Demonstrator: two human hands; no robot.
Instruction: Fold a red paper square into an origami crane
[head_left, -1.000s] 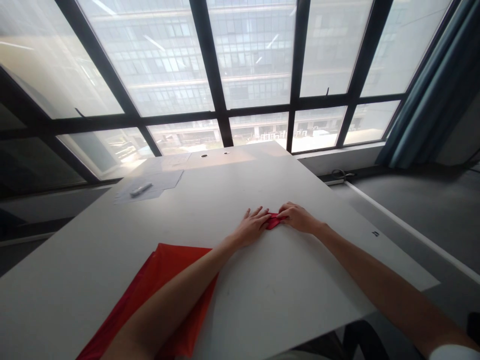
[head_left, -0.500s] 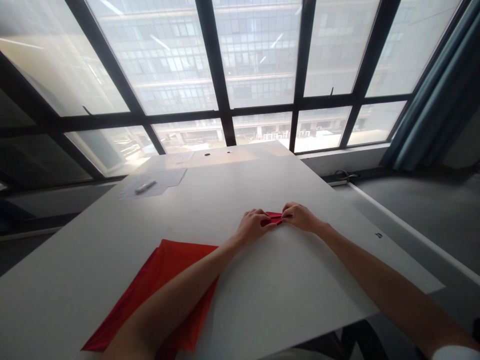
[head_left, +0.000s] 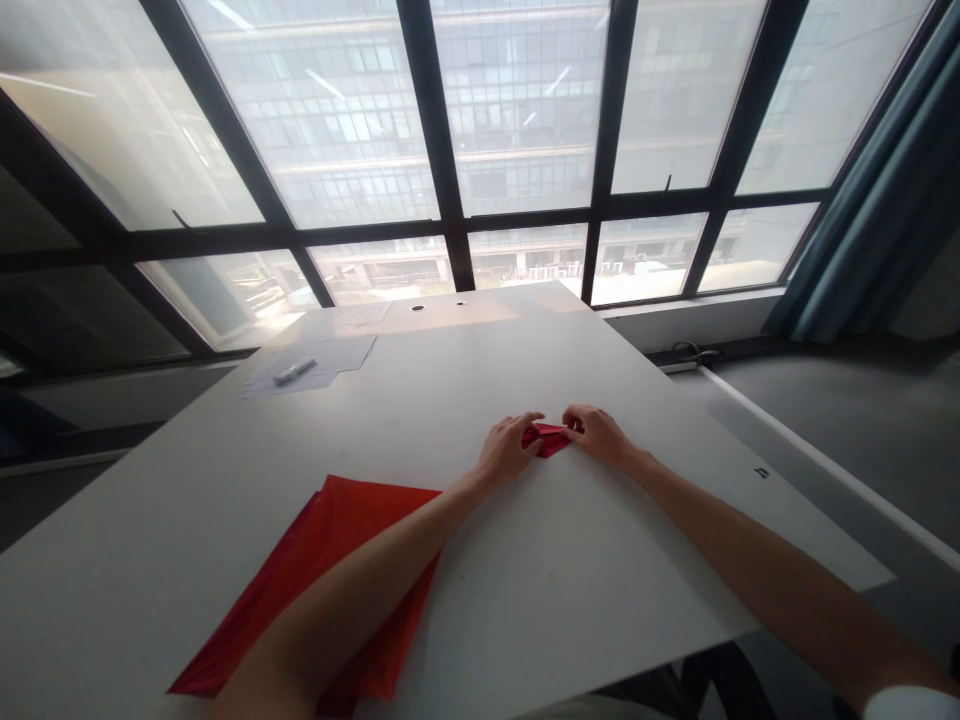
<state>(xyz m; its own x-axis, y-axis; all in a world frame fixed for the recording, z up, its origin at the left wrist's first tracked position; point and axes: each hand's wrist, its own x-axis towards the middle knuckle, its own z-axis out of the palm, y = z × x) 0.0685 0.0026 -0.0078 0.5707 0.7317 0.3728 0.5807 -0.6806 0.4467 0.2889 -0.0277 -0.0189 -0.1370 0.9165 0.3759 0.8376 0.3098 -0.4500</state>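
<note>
Red folded paper shows more now; its long side runs sideways. Left hand and right hand pinch its ends.

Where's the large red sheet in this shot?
In the head view, the large red sheet lies on the near-left part of the white table, under the person's left forearm and down-left of the small folded red piece.
</note>
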